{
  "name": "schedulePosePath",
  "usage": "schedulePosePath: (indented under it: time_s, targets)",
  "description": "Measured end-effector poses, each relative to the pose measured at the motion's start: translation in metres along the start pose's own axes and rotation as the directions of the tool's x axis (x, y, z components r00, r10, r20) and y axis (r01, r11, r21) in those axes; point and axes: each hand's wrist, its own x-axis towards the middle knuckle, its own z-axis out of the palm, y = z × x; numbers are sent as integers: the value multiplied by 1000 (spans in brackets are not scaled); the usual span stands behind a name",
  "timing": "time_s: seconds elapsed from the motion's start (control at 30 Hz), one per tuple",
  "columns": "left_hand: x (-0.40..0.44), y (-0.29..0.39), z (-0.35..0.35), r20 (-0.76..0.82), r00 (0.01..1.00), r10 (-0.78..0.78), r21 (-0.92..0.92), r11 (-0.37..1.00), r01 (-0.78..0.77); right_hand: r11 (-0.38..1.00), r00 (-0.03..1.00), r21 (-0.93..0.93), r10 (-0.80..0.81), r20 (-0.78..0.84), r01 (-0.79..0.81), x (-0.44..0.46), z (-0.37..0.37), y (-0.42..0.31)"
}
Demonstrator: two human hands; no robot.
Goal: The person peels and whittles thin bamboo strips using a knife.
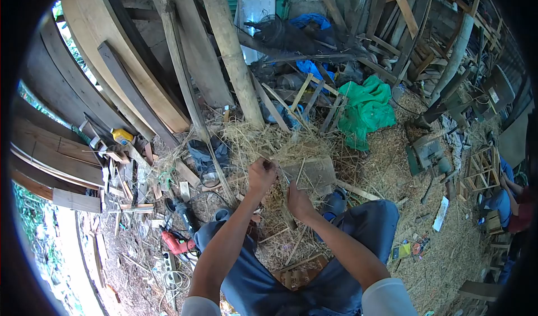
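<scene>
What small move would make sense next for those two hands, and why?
Perhaps ease the right hand slightly closer to the left hand: they are near each other but apart, by the flat board amid straw. What they may grip is too small to identify.

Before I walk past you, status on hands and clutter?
Left hand curled, right hand close beside it. Anything gripped: too small to name. Flat board just beyond; red power tool on the ground, left.
</scene>
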Motion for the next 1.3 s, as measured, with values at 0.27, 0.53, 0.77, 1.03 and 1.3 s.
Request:
schedulePosePath:
  time_s: [0.27,0.53,0.77,1.03,1.3]
  targets:
    - [-5,-25,-3,100,995,3,-157,987,13,964,996,-260,65,67,-45,-9,0,2]
    - [-12,-9,-1,108,993,43,-95,995,-33,991,987,-121,75,144,-58,-14,-24,-17]
    - [-12,12,-3,175,984,30,-20,999,-27,965,979,-232,158,127,-126,-3,-6,-9]
    - [-11,12,3,168,985,38,41,998,-45,989,995,-131,72,73,-62,3,17,39]
    - [-12,26,3,195,980,42,-22,999,-39,996,996,-18,89,21,-89,-4,-15,-9]
